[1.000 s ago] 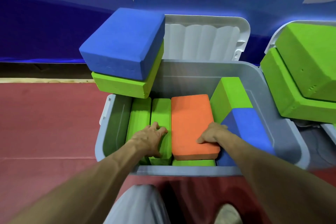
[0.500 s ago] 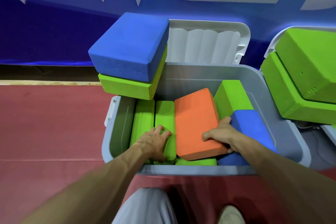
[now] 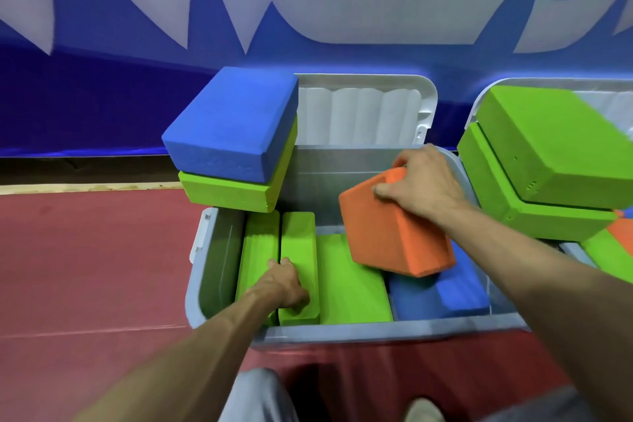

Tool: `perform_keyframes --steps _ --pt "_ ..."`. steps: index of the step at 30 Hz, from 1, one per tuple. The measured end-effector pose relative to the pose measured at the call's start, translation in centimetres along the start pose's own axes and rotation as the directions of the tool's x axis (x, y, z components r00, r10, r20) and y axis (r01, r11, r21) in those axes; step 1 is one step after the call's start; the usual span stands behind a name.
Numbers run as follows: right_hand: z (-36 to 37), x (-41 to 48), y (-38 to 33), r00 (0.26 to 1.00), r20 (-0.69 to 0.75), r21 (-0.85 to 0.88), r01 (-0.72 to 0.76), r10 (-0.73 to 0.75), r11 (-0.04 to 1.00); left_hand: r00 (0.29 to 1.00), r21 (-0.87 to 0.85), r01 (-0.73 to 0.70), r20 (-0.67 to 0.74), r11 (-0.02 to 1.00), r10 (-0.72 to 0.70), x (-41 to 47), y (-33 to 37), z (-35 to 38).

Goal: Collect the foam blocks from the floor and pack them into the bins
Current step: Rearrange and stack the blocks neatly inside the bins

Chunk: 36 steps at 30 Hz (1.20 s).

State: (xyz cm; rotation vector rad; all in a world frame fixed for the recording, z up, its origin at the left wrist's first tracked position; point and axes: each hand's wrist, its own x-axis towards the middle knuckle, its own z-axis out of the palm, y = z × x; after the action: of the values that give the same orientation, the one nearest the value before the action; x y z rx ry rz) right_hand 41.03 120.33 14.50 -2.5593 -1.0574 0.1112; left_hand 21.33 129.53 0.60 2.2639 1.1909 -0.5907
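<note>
Gripping the orange block (image 3: 394, 233) from above, your right hand (image 3: 421, 181) holds it tilted over the grey bin (image 3: 376, 331), above the blue block (image 3: 438, 295); your left hand (image 3: 284, 284) clasps an upright green block (image 3: 298, 240) inside.

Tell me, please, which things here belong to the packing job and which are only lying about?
Job: orange block gripped by right hand; left hand holding upright green block; grey bin; blue-on-green stack at its back-left corner; green blocks piled on the right.
Not the job: blue banner; red floor; shoe.
</note>
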Motion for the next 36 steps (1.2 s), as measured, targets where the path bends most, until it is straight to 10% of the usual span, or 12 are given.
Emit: perform_keyframes --steps 16,29,36 --pt "2.5 1.3 1.3 0.808 0.578 -0.193 -0.003 0.117 0.981 0.987 0.24 0.152 -0.079 0.959 -0.136 0.0 3.8 2.1" --pt "2.4 1.5 1.3 0.97 0.228 -0.006 -0.088 0.087 0.996 0.95 -0.038 0.133 -0.279 0.99 -0.139 0.2 3.7 -3.3" --pt "3.5 2.2 1.9 0.907 0.416 0.005 -0.069 0.061 0.998 0.797 -0.306 -0.055 -0.587 0.95 -0.142 1.1 3.8 -2.6"
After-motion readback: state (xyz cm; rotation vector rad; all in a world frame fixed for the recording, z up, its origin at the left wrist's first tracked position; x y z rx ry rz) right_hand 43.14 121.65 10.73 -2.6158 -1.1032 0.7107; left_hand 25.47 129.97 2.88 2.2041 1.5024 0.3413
